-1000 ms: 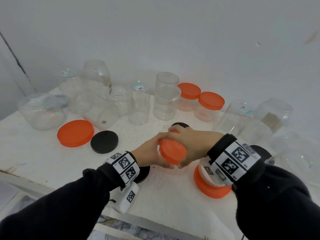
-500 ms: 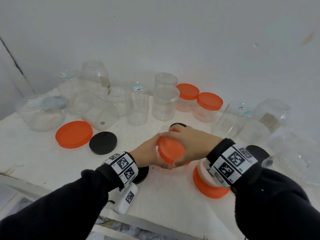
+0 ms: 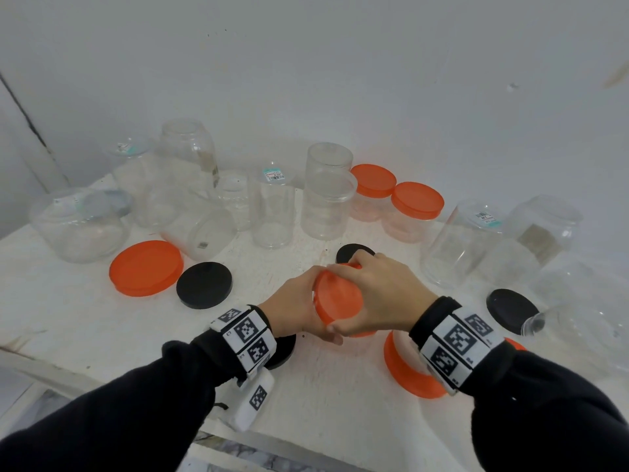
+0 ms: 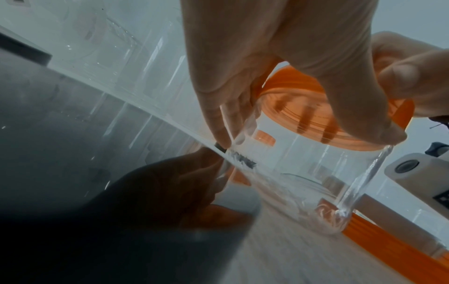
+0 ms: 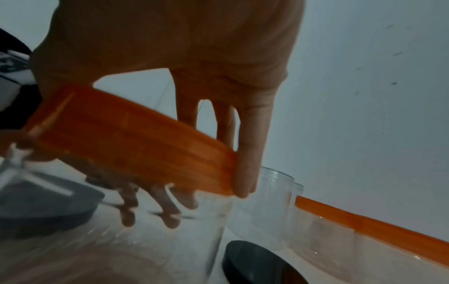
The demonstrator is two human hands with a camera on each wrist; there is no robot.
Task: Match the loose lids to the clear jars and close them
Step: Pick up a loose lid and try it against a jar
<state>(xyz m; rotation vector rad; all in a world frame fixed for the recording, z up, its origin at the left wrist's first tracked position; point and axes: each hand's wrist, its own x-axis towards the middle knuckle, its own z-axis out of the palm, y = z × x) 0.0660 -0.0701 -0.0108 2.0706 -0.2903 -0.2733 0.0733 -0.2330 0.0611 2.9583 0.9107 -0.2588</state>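
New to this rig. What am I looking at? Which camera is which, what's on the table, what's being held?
No robot here: a person in black sleeves works with bare hands, wearing coded wristbands. The wide picture comes from a head camera looking down; the other two come from cameras on each wrist, looking along the fingers.

The left hand grips a small clear jar round its wall. The right hand holds an orange lid on top of that jar, fingers curled over the lid's rim.

On the white table stand many clear jars, most of them open; two at the back already wear orange lids. Loose lids lie about: a large orange one, a black one beside it, and another black one at the right.
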